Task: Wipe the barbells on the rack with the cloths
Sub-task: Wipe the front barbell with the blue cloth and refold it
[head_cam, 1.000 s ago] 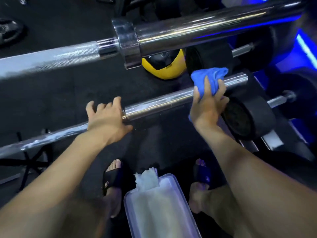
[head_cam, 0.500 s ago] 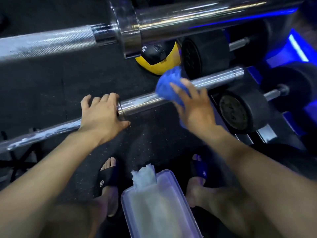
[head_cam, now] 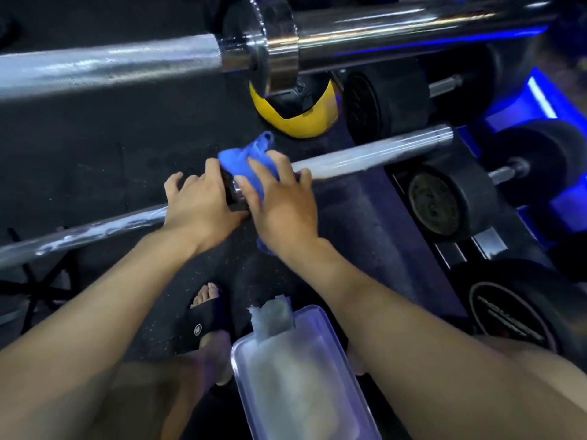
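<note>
A chrome barbell (head_cam: 365, 154) runs from lower left to upper right across the middle of the view. My left hand (head_cam: 200, 201) grips its shaft just left of the collar. My right hand (head_cam: 279, 201) presses a blue cloth (head_cam: 251, 160) around the bar's sleeve right beside the collar, touching my left hand. A second, thicker barbell (head_cam: 111, 61) with a large chrome collar crosses the top of the view, nearer to the camera.
A clear plastic tub (head_cam: 295, 376) with a white cloth (head_cam: 270, 315) in it sits below my arms. Black dumbbells (head_cam: 444, 201) lie on a blue-lit rack at right. A yellow and black ball (head_cam: 295, 115) rests on the dark floor. My sandalled foot (head_cam: 206, 312) stands below.
My right hand has slid the blue cloth leftward along the sleeve, from near its outer end to the collar beside my left hand. My left hand has kept its hold.
</note>
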